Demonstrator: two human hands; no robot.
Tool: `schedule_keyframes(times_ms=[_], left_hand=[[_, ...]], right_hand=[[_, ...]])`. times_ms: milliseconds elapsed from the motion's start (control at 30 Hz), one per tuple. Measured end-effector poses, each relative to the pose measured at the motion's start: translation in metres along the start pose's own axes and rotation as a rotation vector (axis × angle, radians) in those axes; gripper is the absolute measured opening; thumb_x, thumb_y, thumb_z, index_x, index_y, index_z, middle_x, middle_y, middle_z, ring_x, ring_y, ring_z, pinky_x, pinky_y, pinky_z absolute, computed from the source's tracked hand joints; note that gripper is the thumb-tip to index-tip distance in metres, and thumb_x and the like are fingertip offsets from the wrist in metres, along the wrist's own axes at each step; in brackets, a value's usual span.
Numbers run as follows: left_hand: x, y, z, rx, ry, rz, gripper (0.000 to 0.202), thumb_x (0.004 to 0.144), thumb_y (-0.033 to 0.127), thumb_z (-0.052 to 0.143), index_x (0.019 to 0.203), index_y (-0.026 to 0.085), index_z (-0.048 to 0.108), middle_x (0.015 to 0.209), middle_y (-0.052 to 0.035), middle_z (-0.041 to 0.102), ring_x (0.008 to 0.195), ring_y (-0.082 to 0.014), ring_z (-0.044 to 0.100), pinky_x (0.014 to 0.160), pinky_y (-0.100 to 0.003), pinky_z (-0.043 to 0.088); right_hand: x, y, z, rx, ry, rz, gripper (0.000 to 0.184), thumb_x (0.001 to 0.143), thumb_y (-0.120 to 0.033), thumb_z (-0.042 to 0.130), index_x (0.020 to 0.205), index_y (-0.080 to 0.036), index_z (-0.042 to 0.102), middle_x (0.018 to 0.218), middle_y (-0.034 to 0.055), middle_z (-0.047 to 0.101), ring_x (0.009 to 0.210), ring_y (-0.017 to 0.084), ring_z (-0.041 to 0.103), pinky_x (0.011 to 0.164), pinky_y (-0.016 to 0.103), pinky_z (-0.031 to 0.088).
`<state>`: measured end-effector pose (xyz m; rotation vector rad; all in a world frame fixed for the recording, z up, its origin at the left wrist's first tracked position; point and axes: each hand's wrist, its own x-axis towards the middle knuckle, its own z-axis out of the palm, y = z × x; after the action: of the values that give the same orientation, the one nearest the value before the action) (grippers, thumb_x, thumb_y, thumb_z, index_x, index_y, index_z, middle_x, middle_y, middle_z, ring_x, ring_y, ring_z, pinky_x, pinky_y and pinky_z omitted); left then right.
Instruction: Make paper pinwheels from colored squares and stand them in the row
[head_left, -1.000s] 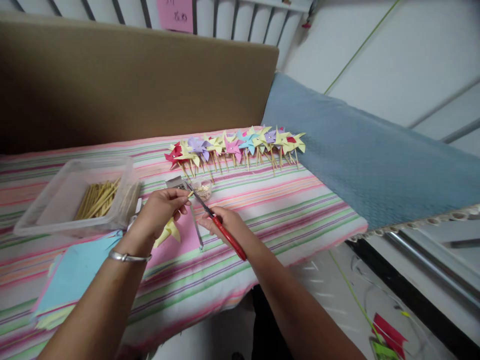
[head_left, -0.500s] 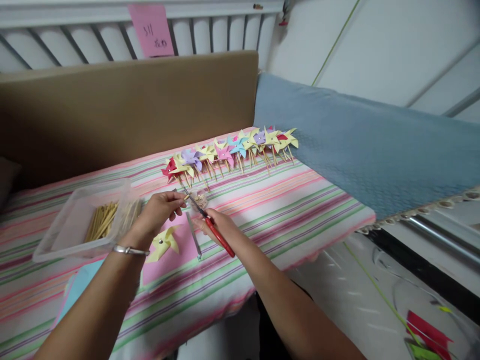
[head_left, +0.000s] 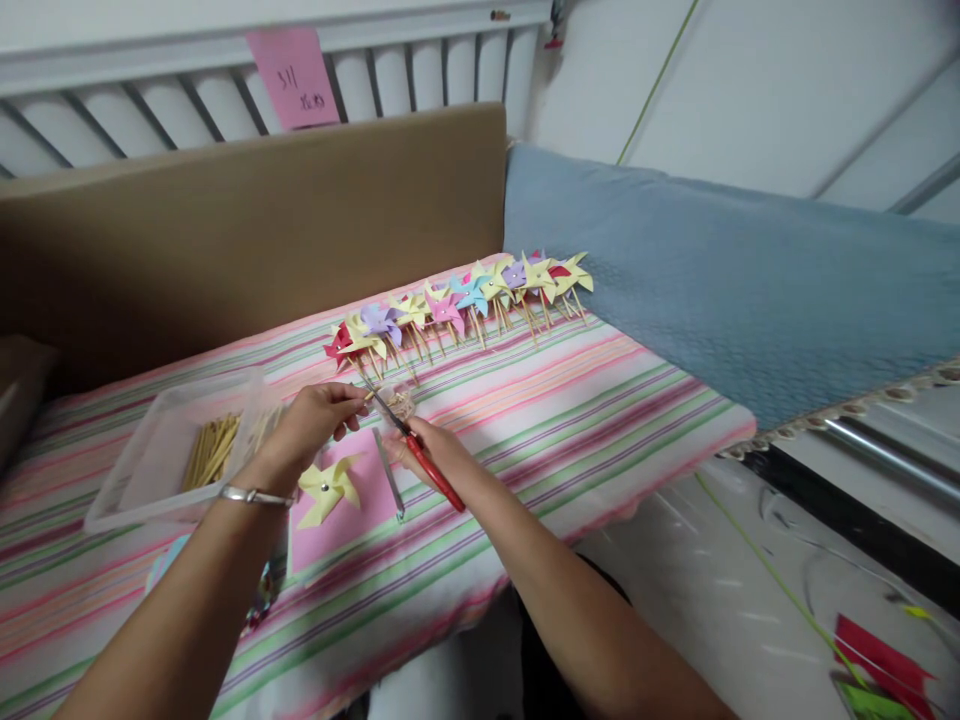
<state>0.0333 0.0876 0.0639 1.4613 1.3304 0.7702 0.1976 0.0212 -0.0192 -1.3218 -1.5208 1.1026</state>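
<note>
My left hand, with a bracelet at its wrist, is closed in a pinch on a short piece of thin wooden stick. The long, slim metal jaws of red-handled pliers reach up beside that piece. My right hand is wrapped round the handles. Whether the jaws touch the stick, I cannot tell. Just behind lies a small clear container of short pale bits. Below my hands a yellow paper pinwheel rests on a pink sheet, beside a narrow metal strip.
A clear plastic box with thin sticks stands at the left. Finished-looking pinwheels on sticks line the back of the striped tablecloth. A brown panel and blue padded cloth border the table.
The camera view has shifted slightly, showing more small shiny things by my left forearm. Both hands keep nearly the same pose, with the pliers beside the stick piece.
</note>
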Motion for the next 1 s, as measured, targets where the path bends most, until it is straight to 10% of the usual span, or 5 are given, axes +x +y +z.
schedule_keyframes(times_ms=[1000], left_hand=[[0.066,-0.014,-0.004,0.201,-0.245,-0.233,0.005,0.055,0.018,0.07,0.054,0.013,0.066,0.043,-0.0034,0.055,0.037,-0.01,0.042,0.039,-0.023,0.028]], right_hand=[[0.019,-0.012,0.009,0.243,-0.034,0.365,0.038,0.077,-0.056,0.061,0.074,-0.018,0.054,0.048,-0.0046,0.044,0.041,0.01,0.043,0.043,0.022,0.035]])
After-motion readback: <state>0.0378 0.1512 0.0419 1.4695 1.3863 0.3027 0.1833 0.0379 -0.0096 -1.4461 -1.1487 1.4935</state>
